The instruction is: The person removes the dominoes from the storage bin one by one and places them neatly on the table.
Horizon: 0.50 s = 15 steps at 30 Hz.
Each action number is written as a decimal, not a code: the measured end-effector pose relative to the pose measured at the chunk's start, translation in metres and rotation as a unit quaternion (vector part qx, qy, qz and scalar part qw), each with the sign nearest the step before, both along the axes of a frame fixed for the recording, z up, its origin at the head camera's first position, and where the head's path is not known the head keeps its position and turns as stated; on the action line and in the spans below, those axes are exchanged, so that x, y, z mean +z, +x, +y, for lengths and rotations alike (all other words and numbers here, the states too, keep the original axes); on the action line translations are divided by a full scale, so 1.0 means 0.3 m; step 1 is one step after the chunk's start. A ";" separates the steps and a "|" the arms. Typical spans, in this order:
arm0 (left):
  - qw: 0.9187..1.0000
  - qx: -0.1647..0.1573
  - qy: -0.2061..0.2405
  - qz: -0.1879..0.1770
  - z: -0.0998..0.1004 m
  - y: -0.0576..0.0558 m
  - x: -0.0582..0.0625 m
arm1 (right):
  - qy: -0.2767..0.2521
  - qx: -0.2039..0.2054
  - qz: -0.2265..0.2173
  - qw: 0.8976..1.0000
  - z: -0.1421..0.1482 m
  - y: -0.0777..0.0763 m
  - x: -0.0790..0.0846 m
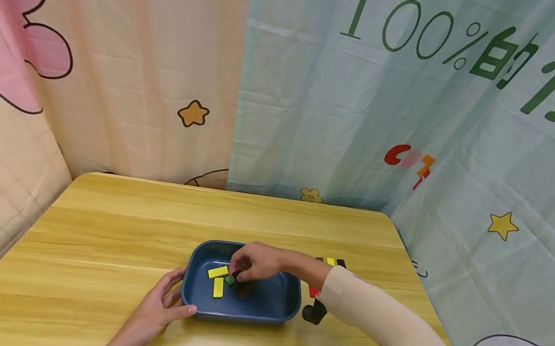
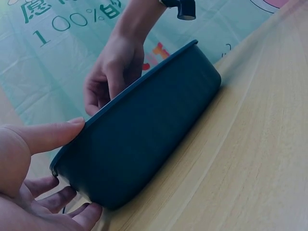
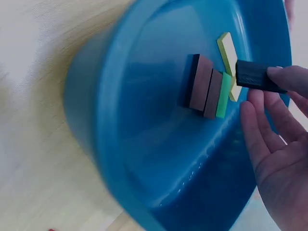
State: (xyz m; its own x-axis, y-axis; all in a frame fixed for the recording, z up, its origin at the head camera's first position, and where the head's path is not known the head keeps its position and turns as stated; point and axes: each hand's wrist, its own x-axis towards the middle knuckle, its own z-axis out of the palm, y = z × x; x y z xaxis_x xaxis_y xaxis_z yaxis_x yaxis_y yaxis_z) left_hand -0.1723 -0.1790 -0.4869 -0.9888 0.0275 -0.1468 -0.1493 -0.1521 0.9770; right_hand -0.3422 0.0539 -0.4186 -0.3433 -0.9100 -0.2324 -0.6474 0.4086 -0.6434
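Observation:
A blue plastic basin [image 1: 260, 321] stands on the table. My left hand [image 1: 152, 308] holds its near left corner, thumb at the rim and fingers curled against the outer wall. Over the basin's inside, my right hand [image 1: 260, 260] pinches a black block [image 3: 255, 74] between thumb and fingers, above two yellow blocks [image 3: 227, 50] on the basin floor. Beside those, a green block [image 3: 224, 94] and two brown blocks [image 3: 201, 84] stand side by side, touching or nearly so. The right hand partly covers these in the head view.
Right of the basin lie more blocks on the wooden table [image 1: 137, 223], among them a yellow one [image 1: 331, 261] and a red one [image 1: 313, 291], partly hidden by the right forearm. A black device [image 1: 313, 312] hangs at the right wrist. Printed curtains [image 1: 310, 111] surround the table.

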 end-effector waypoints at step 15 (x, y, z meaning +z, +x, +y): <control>1.000 0.015 -0.023 -0.013 0.007 -0.004 0.002 | -0.065 -0.131 0.006 0.989 0.158 0.012 0.044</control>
State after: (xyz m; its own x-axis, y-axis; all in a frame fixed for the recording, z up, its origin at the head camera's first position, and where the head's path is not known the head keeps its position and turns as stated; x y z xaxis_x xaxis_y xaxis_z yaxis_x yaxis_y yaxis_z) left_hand -0.1735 -0.1768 -0.4864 -0.9849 -0.0098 -0.1731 -0.1709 -0.1124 0.9789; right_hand -0.3385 0.1012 -0.4054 -0.5735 -0.8112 -0.1138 -0.5375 0.4775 -0.6951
